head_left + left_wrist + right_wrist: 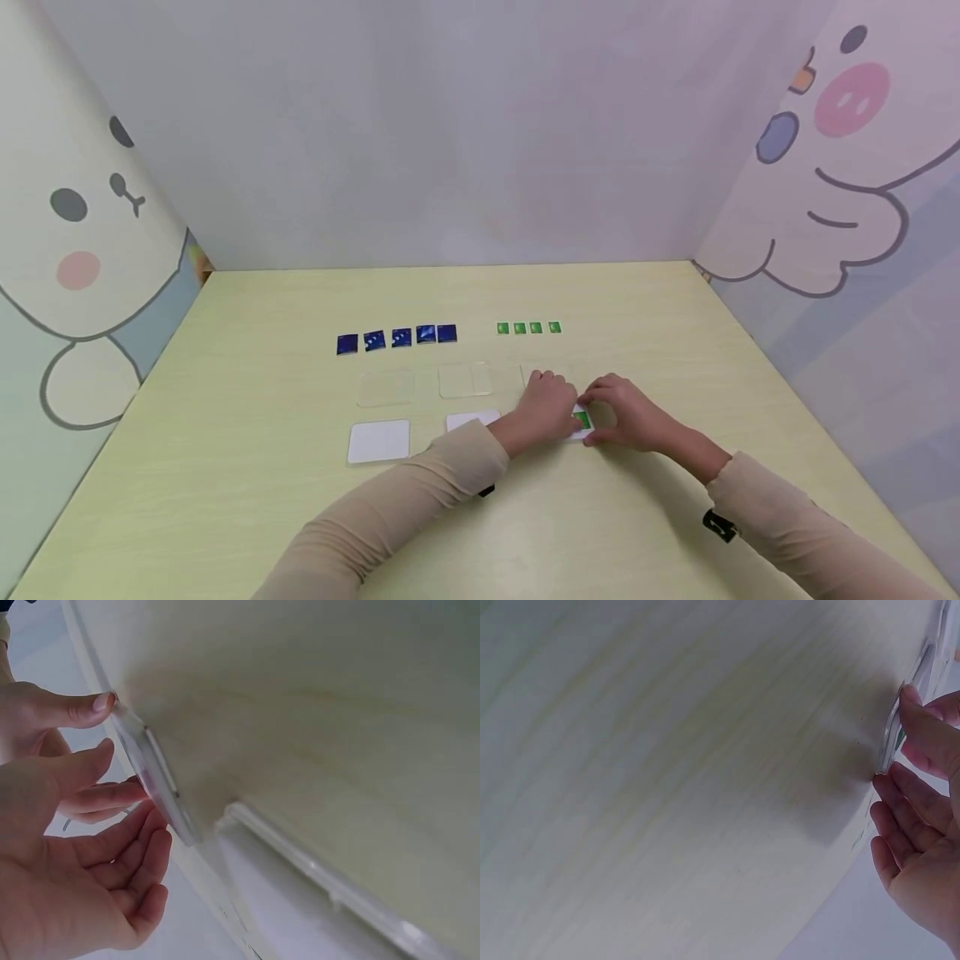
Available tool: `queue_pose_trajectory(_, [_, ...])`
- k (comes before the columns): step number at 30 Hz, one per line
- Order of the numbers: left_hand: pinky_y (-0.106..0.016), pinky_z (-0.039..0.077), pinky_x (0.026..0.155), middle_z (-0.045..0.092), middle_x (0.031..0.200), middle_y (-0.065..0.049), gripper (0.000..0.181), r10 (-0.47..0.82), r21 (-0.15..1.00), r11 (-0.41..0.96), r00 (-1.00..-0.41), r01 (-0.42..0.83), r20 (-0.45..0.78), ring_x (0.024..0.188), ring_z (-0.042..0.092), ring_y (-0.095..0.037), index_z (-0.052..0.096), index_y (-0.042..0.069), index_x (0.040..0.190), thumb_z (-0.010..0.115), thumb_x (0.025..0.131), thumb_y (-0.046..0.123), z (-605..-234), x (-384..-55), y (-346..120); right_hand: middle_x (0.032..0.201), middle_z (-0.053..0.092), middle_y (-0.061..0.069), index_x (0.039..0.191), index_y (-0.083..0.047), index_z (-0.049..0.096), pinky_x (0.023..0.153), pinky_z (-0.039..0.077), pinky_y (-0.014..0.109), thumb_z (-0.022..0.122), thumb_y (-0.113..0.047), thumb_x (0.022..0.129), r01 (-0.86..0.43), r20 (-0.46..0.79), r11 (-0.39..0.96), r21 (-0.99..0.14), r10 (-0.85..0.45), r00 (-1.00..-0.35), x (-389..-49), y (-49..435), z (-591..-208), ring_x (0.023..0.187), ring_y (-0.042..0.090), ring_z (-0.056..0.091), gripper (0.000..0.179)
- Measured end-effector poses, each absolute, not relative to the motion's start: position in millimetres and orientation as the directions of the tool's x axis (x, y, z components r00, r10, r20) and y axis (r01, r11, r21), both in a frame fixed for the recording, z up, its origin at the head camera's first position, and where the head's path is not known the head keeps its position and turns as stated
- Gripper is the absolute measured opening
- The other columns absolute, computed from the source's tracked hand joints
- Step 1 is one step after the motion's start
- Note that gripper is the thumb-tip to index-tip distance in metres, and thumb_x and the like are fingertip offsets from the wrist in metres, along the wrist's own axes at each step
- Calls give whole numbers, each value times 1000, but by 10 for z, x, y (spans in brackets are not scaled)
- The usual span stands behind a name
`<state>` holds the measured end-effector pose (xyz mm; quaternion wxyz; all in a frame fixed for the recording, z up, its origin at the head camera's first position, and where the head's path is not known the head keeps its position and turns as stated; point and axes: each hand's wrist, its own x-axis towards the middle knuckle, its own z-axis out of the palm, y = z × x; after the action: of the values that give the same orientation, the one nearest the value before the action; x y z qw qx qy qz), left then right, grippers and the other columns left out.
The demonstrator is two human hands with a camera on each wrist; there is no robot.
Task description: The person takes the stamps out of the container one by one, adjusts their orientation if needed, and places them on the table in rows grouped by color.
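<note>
Near the middle right of the table lies a white rectangular plate [579,435] with a clear rim, a small green square [582,421] on top. My right hand [632,417] grips its right end, thumb at the near corner and a finger at the far one. In the right wrist view the clear rim [890,739] shows between those fingertips. My left hand [546,407] covers the plate's left part, thumb over the green square. The left wrist view shows this left hand [82,881] with fingers loosely bent, fingertips right at the plate's edge [154,765].
Two more white plates [378,442] lie to the left, one partly behind my left sleeve [420,492]. Beyond them are clear rectangular covers [386,388]. Farther back stand rows of dark blue squares [401,337] and small green squares [520,328]. Walls edge the table.
</note>
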<state>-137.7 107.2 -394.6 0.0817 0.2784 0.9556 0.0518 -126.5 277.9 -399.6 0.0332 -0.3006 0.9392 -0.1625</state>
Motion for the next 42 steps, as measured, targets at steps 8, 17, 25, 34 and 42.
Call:
queue_pose_trajectory(8, [-28,34,80,59,77,4,33,497,172,863,-861,476,-110,79,46,-14,69,18,90,68,84,50,-3956,-1350,1108,101,68,1,103,-7,71,90,47,45,88,-30,66,-586,57,749,-310,-600,-798,-1291,2790,-4015,99,21,58,47])
queue_pose_trajectory(17, [-28,35,81,59,77,4,33,474,168,874,-875,455,-98,78,46,-14,70,18,93,69,83,49,-3975,-1329,1136,97,69,0,99,-9,71,89,45,47,88,-32,65,-603,67,739,-300,-615,-786,-1312,2783,-4016,96,20,59,45])
queue_pose_trajectory(25, [-28,35,80,61,80,4,32,463,164,881,-881,444,-100,78,46,-14,70,19,94,72,81,48,-3980,-1333,1151,98,68,-1,100,-9,71,90,44,46,88,-31,65,-602,54,741,-298,-617,-785,-1309,2780,-3999,98,20,58,45])
queue_pose_trajectory(34, [-29,35,82,64,85,4,32,472,137,879,-873,456,-122,81,47,-16,71,21,100,71,81,47,-3952,-1325,1178,95,69,-1,96,-9,71,89,44,46,89,-33,63,-614,63,737,-284,-624,-779,-1332,2774,-3993,95,19,59,44])
queue_pose_trajectory(42, [-29,34,80,63,81,5,36,460,144,885,-880,443,-119,79,46,-14,71,22,96,71,78,53,-3947,-1313,1198,93,68,-1,95,-9,71,87,46,45,89,-32,63,-649,104,712,-267,-649,-754,-1334,2779,-4009,93,18,60,43])
